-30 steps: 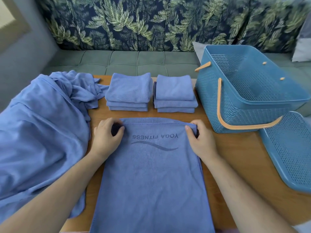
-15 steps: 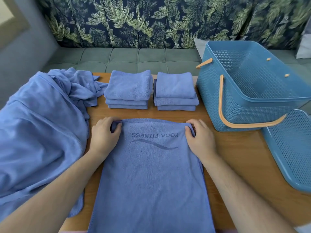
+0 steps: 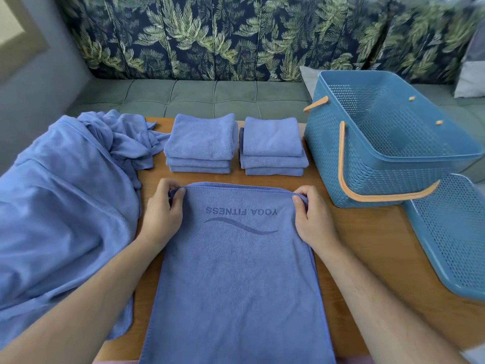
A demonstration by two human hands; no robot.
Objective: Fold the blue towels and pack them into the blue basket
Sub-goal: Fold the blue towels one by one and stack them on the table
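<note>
A blue towel (image 3: pixel 236 271) printed "YOGA FITNESS" lies folded lengthwise on the wooden table (image 3: pixel 362 248) in front of me. My left hand (image 3: pixel 164 214) pinches its far left corner and my right hand (image 3: pixel 312 219) pinches its far right corner. Behind it stand two stacks of folded blue towels, the left stack (image 3: pixel 200 143) and the right stack (image 3: pixel 273 147). The blue basket (image 3: pixel 388 158) with orange handles sits at the right, nothing visible inside it.
A heap of unfolded blue towels (image 3: pixel 60 206) covers the table's left side. The basket's perforated blue lid (image 3: pixel 454 237) lies at the right edge. A green sofa seat (image 3: pixel 210 98) with leaf-print cushions runs behind the table.
Both hands stay at the towel's far corners; their fingers have closed into a pinch and lifted the far edge slightly. The view has shifted a little.
</note>
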